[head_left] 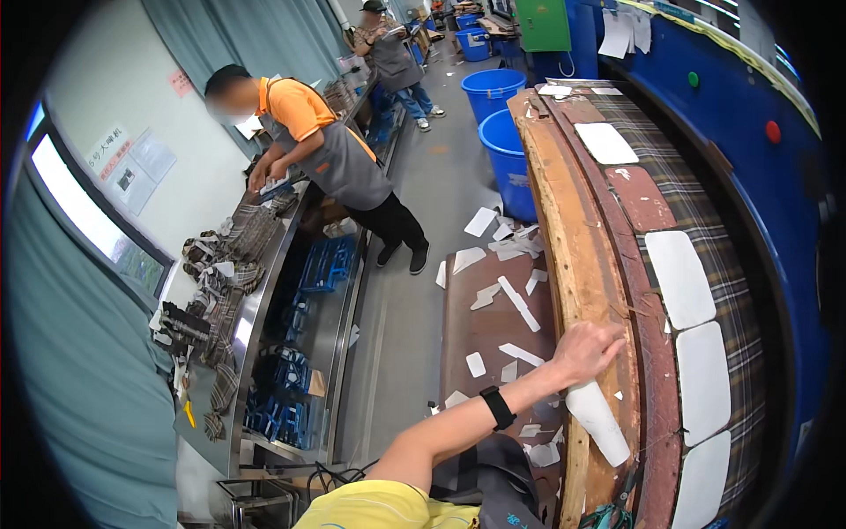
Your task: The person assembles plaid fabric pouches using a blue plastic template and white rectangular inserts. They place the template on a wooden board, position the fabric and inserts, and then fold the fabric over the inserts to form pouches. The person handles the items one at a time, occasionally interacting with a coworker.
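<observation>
Reaching hand: one hand (pixel 589 351) stretches out over the long wooden board (pixel 577 238); the forearm wears a black wristband (pixel 498 407); I cannot tell for sure which hand it is, it seems the left.
Grip: the fingers are spread flat on the wood, not clenched; a rolled white piece (pixel 599 421) sits just under the palm, touching it, but I cannot tell if it is grasped.
Other hand: not visible.
White piece place: on the wooden board, near its lower end.
Belt: plaid cloth (pixel 705 229) lies beside the board, with white pieces (pixel 680 278) in a row on it.
Floor: white scraps (pixel 511 295) lie on a brown mat.
Buckets: two blue buckets (pixel 507 159) stand behind the board.
Co-worker: a person in an orange shirt (pixel 304 110) bends over a metal counter (pixel 256 309) with plaid cloth bundles.
</observation>
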`<move>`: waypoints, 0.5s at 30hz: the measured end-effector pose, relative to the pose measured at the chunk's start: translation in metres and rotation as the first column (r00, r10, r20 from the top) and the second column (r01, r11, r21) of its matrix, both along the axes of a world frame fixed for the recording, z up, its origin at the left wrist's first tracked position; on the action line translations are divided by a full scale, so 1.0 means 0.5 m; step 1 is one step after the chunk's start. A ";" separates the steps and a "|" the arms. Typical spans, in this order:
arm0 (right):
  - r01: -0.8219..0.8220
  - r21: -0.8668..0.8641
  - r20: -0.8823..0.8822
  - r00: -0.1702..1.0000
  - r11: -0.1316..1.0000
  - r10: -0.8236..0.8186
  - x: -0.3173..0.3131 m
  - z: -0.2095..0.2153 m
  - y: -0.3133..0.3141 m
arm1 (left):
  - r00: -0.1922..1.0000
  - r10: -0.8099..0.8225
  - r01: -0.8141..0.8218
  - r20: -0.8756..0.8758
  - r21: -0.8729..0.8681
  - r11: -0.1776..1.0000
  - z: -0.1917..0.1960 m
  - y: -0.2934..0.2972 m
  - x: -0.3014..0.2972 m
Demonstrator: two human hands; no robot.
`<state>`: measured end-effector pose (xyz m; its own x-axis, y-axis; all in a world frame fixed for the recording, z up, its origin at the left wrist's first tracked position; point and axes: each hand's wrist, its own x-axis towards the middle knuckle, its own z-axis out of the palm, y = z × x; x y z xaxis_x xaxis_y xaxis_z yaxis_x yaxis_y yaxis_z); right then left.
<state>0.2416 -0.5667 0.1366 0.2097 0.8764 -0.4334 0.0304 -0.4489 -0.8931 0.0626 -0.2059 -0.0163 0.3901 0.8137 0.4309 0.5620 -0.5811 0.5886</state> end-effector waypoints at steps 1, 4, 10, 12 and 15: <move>0.001 -0.004 -0.013 1.000 1.000 -0.001 -0.006 -0.001 0.002 | 1.000 -0.002 0.002 0.000 0.005 1.000 -0.003 0.000 0.000; -0.035 -0.067 -0.030 0.999 0.997 0.033 -0.027 -0.004 0.019 | 1.000 -0.012 0.012 0.016 0.037 0.999 -0.013 0.006 0.000; 0.045 0.017 0.025 0.999 0.999 -0.045 -0.141 -0.032 0.071 | 0.998 -0.069 0.069 0.008 -0.006 0.998 -0.025 -0.006 0.009; 0.141 -0.043 0.132 0.982 0.989 -0.134 -0.199 -0.027 0.121 | 0.991 -0.118 0.118 0.064 0.014 0.993 -0.046 -0.004 0.016; 0.277 0.119 0.386 0.872 0.954 -0.301 -0.225 -0.115 0.156 | 0.951 -0.253 0.261 0.175 -0.025 0.965 -0.028 -0.014 -0.011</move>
<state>0.1292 -0.4885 0.0790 0.6004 0.7713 -0.2111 0.2632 -0.4399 -0.8586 0.0568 -0.2128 -0.0301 0.5137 0.7161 0.4725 0.2868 -0.6624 0.6921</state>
